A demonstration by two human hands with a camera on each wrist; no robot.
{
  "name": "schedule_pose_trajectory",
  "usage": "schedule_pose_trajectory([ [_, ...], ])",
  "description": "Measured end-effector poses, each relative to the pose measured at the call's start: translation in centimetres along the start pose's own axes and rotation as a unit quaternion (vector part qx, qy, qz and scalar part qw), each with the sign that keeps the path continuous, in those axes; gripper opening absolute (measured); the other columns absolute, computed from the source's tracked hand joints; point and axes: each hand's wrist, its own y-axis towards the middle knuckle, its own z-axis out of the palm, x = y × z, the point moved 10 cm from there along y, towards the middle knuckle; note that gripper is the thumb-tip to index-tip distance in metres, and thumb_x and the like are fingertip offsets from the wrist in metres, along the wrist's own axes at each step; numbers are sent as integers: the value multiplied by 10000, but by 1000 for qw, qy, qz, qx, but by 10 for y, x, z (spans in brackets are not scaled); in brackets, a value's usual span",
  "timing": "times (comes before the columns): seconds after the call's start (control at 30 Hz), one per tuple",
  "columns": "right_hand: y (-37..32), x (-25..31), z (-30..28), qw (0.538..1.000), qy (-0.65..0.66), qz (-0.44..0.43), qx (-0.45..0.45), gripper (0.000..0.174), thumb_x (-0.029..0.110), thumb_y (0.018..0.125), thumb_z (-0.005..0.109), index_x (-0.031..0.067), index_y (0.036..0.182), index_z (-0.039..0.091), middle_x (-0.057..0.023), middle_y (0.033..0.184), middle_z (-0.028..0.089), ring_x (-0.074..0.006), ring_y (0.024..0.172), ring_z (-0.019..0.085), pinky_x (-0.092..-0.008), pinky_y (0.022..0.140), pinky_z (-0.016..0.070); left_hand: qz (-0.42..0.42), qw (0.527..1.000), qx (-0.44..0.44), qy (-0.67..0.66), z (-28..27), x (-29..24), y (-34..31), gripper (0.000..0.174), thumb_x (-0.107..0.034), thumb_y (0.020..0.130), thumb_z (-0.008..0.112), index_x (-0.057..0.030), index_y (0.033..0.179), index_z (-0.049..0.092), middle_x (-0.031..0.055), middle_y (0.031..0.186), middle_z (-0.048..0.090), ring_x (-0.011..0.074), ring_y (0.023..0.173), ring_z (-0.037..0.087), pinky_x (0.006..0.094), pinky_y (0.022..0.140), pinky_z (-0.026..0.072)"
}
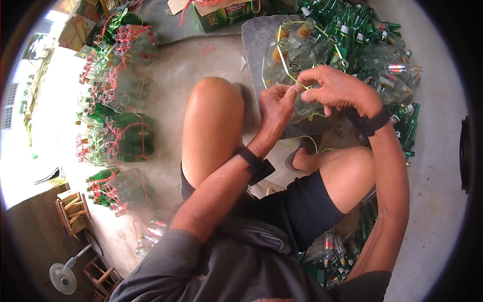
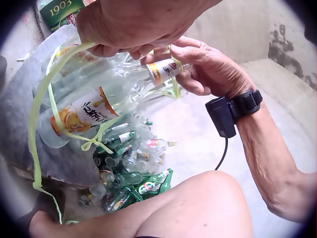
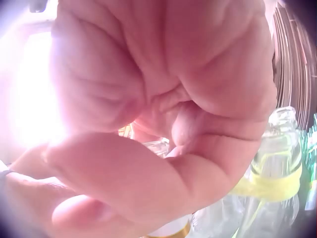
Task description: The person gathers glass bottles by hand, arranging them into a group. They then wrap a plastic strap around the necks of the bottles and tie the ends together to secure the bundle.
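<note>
Above the dark slab (image 1: 254,43) on the concrete floor (image 1: 173,65), both hands' curled fingers pinched the yellow-green strap (image 1: 282,58) beside clear bottles (image 1: 297,53).

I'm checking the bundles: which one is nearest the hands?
The clear-glass bundle on the grey slab, looped with yellow-green string; the red-tied bundles stand farther off.

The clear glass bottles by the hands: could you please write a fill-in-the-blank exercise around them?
The flat plastic band around the clear glass bottles is ____.
The white-and-orange paper label pictures a cut ____.
The strap on the right hand's wrist is ____.
The green printed box is branded ____.

Missing words: yellow-green; orange; black; Tsingtao.
</note>
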Motion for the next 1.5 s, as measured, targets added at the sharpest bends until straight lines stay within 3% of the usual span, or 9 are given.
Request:
schedule_pose_trajectory([
  [0.1, 0, -2, -2, 998, -62, 11, -25, 216, 184, 913, 663, 23, 1055, 680, -92, 1001, 719, -201, 518, 632, -348, 482, 478, 16, 1000, -9, 11, 0, 5, 3, 299, -208, 944, 741, 84, 887, 765, 86, 712, 725, 94, 653, 611, 323, 570, 497],
  [0.17, -12, 34, -11, 867, -349, -266, -234, 199, 218, 910, 699, 28, 959, 663, -127, 913, 661, -342, 705, 670, -449, 632, 522, 27, 999, -12, 17, -1, 5, 3, 308, -222, 945, 739, 80, 886, 764, 95, 703, 723, 99, 647, 613, 335, 573, 499],
  [0.27, -20, 42, -11, 881, -375, -185, -223, 196, 267, 914, 698, 73, 940, 704, -160, 965, 682, -406, 942, 687, -530, 824, 538, 40, 999, -9, 33, 0, 4, 4, 324, -242, 950, 729, 71, 870, 751, 117, 664, 696, 110, 624, 602, 365, 571, 493],
  [0.47, -31, 50, -19, 849, -432, -173, -251, 190, 248, 916, 651, 65, 912, 702, -150, 909, 700, -387, 867, 707, -509, 763, 556, 88, 994, 23, 65, 7, -10, 2, 315, -233, 960, 708, 66, 864, 726, 110, 628, 648, 103, 604, 553, 375, 550, 459],
  [0.6, -31, 49, -20, 834, -449, -199, -252, 133, 186, 930, 631, 57, 896, 631, -142, 861, 647, -407, 798, 669, -514, 699, 530, 37, 994, 81, 56, 15, -9, 0, 352, -251, 1015, 663, 93, 986, 731, 39, 769, 677, 89, 740, 568, 315, 620, 482],
  [1.1, -44, 23, -81, 897, -342, -88, -265, 211, 192, 845, 675, 8, 765, 611, -200, 770, 665, -455, 822, 645, -536, 727, 504, 42, 993, 113, -9, 25, -30, -5, 327, -203, 989, 615, 101, 993, 736, 79, 827, 719, 106, 796, 608, 308, 704, 501],
  [1.27, -44, 24, -79, 851, -366, -197, -322, 151, 161, 929, 646, 21, 916, 591, -205, 872, 678, -456, 887, 646, -552, 771, 502, 46, 993, 110, -4, 27, -29, -5, 341, -203, 973, 589, 106, 992, 731, 101, 839, 735, 136, 809, 629, 321, 741, 513],
  [1.33, -36, 10, -78, 857, -354, -191, -322, 147, 158, 942, 637, 19, 944, 589, -210, 892, 682, -460, 898, 645, -555, 781, 501, 74, 992, 100, -31, 26, -32, -5, 245, -111, 984, 590, 104, 981, 707, 110, 782, 732, 116, 699, 635, 315, 622, 513],
  [1.5, -28, -2, -83, 891, -276, -175, -315, 150, 160, 968, 618, 12, 974, 595, -226, 931, 690, -468, 927, 644, -557, 797, 498, 83, 992, 94, -33, 29, -24, -3, 243, -114, 992, 586, 96, 987, 707, 105, 800, 734, 120, 732, 644, 315, 645, 522],
])
